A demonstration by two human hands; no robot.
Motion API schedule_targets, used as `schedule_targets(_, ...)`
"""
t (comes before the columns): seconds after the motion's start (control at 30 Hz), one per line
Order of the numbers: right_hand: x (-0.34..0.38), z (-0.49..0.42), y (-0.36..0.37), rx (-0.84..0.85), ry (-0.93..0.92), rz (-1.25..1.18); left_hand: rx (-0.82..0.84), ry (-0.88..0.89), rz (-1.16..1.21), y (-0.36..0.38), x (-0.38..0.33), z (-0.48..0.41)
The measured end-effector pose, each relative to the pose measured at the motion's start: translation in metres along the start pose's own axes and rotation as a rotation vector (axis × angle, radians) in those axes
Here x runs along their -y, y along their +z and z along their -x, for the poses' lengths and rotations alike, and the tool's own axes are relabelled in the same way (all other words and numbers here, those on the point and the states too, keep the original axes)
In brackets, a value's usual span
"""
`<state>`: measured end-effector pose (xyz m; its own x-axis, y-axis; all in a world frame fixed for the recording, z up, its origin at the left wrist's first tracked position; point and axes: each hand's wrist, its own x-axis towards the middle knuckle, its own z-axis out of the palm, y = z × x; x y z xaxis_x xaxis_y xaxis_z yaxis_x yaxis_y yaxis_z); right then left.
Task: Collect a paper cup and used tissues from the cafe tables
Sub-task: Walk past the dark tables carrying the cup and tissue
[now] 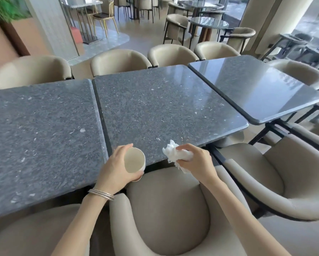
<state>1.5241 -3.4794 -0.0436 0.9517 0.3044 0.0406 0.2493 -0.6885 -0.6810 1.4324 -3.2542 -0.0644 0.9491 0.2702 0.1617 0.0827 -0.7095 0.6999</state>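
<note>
My left hand (114,167) grips a white paper cup (134,160), tilted so its empty inside faces me, just above the near edge of the middle grey stone table (164,108). My right hand (197,163) is closed around a bunch of crumpled white tissues (175,154), which stick out to the left of the fingers. Both hands hover over the table's front edge, about a cup's width apart. A silver bangle sits on my left wrist.
Three dark stone tables stand in a row, the left table (40,135) and the right table (256,85) flanking the middle one. Beige upholstered chairs (169,209) ring them on both sides. More tables and chairs fill the cafe behind.
</note>
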Motion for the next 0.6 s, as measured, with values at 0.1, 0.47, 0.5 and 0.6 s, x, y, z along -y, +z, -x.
schedule_targets(0.1,-0.01,0.015,-0.006,0.062,-0.03,0.008,-0.02,-0.062,0.021,0.009,-0.009,0.029)
schedule_targets(0.47,-0.007,0.089,0.02,0.388,-0.261,0.008,-0.228,-0.392,0.057,0.017,-0.016,0.193)
schedule_targets(0.5,-0.002,0.097,0.027,0.427,-0.284,0.01,-0.246,-0.417,0.051,0.014,-0.016,0.21)
schedule_targets(0.6,0.018,0.122,0.053,0.544,-0.355,-0.001,-0.3,-0.504,0.053,0.001,-0.017,0.26)
